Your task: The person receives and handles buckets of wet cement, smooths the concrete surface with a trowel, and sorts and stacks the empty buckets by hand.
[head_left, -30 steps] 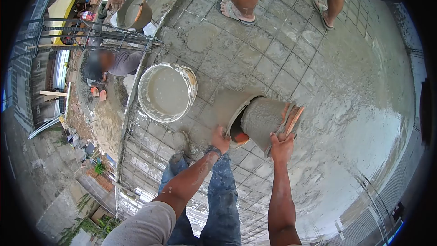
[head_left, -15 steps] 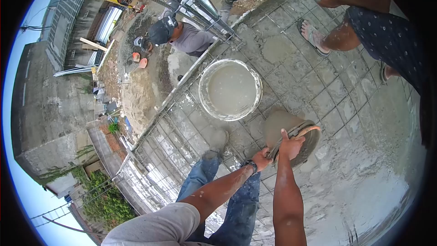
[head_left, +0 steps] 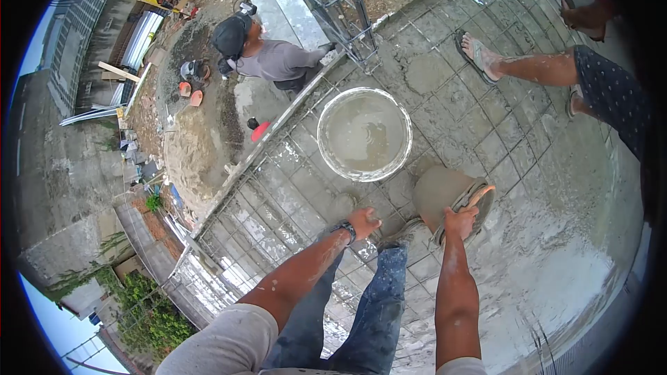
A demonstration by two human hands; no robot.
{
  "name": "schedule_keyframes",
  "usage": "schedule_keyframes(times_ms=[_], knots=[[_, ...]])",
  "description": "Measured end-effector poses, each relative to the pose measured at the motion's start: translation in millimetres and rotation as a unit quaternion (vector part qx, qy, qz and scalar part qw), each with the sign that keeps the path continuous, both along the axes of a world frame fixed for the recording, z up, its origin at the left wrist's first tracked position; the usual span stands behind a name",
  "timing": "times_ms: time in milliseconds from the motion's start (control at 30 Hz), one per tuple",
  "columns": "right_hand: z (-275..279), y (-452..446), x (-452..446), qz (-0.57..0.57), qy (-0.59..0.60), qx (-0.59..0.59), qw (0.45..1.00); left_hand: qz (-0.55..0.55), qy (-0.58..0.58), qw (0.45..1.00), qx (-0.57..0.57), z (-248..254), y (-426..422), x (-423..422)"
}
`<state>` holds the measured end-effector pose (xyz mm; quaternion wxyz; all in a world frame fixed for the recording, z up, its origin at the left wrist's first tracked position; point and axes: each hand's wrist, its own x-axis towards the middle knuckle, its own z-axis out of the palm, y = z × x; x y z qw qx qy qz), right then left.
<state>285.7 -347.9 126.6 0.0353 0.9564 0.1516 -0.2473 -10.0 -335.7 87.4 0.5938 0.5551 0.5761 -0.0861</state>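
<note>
My right hand (head_left: 460,222) is closed on the rim of a cement-coated bucket (head_left: 445,194), which lies tipped on its side with its mouth facing right, low over the wet mesh. My left hand (head_left: 364,224), with a dark watch at the wrist, is apart from the bucket and holds nothing; its fingers are loosely curled. Beyond my hands stands a large round tub (head_left: 365,135) with a whitish rim, filled with grey, watery liquid. Steel reinforcing mesh (head_left: 511,146), partly covered by wet concrete, lies under both containers.
A person in a dark cap (head_left: 233,36) stands below the slab edge (head_left: 271,140) on the left. At upper right another person's sandaled foot (head_left: 479,55) rests on the mesh. Upright rebar (head_left: 347,7) rises at the edge. Smooth wet concrete (head_left: 542,257) spreads at right.
My left hand has let go of the bucket and moved left. The bucket has shifted slightly right in my right hand. A hanging bucket at the top has left view, and the capped person's arm has lowered.
</note>
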Motion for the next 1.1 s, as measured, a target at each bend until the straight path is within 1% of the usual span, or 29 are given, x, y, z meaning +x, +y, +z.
schedule_keyframes(times_ms=[33,67,100,133,167,233,267,300,333,367,433,500,567,633,700,800,867,900,967,1033,1100], knots=[[-0.5,-15.5,-2.0,-0.005,0.001,0.043,0.999,0.013,0.010,1.000,-0.001,-2.7,4.9,-33.7],[-4.3,-35.3,-3.4,-0.001,-0.009,0.075,0.997,-0.086,0.100,0.991,-0.009,37.3,37.3,-51.3],[-6.2,-57.3,-8.0,0.005,-0.018,0.104,0.994,-0.043,0.080,0.994,0.061,17.6,23.6,-98.2],[4.1,-74.0,-14.6,0.013,-0.023,0.135,0.990,-0.043,0.105,0.993,0.033,31.5,32.9,-129.9],[26.7,-82.2,-22.6,-0.003,-0.006,0.136,0.991,-0.016,0.102,0.994,0.028,33.3,32.5,-168.6],[68.6,-93.9,-40.7,-0.023,0.013,0.127,0.992,-0.026,0.127,0.991,0.034,43.3,30.7,-244.0],[86.3,-100.1,-49.9,-0.029,0.014,0.114,0.993,-0.054,0.163,0.983,0.058,49.5,27.9,-281.5],[104.9,-106.1,-59.6,-0.033,0.019,0.100,0.994,-0.059,0.202,0.974,0.078,57.4,21.7,-315.9],[126.8,-110.7,-70.6,-0.041,0.027,0.069,0.996,-0.021,0.197,0.979,0.038,92.6,25.0,-333.6],[149.5,-113.6,-78.5,-0.048,0.035,0.042,0.997,-0.027,0.219,0.974,0.051,99.4,15.2,-364.7],[176.1,-138.4,-92.8,-0.027,0.030,0.055,0.998,-0.021,0.258,0.964,0.055,141.4,5.0,-394.4],[200.8,-162.6,-108.9,-0.021,0.031,0.053,0.998,0.057,0.223,0.971,0.062,149.1,-19.4,-431.2],[230.7,-183.9,-126.1,-0.027,0.038,0.035,0.998,0.188,0.187,0.964,0.016,112.9,-57.4,-483.9],[245.7,-214.1,-142.6,-0.038,0.030,0.029,0.998,0.255,0.152,0.955,-0.022,138.7,-80.5,-486.7],[259.5,-241.3,-157.3,-0.053,0.038,0.022,0.998,0.388,0.056,0.909,-0.142,156.9,-104.9,-487.0],[301.0,-283.3,-185.8,-0.053,0.023,0.041,0.997,0.358,-0.045,0.923,-0.132,184.2,-144.2,-488.7],[323.4,-318.5,-196.4,-0.085,0.051,0.059,0.993,0.333,-0.059,0.937,-0.089,189.0,-164.5,-487.0],[330.7,-342.2,-206.3,-0.098,0.067,0.066,0.991,0.324,-0.064,0.941,-0.069,195.6,-177.8,-487.7],[324.7,-392.3,-226.4,-0.116,0.055,0.066,0.990,0.305,-0.051,0.949,-0.060,223.4,-200.9,-491.0],[330.5,-437.0,-238.4,-0.128,0.042,0.065,0.989,0.315,-0.046,0.948,-0.027,253.5,-228.8,-496.2],[340.8,-471.7,-254.1,-0.126,0.034,0.067,0.989,0.275,-0.003,0.961,0.005,272.9,-256.3,-517.1]])
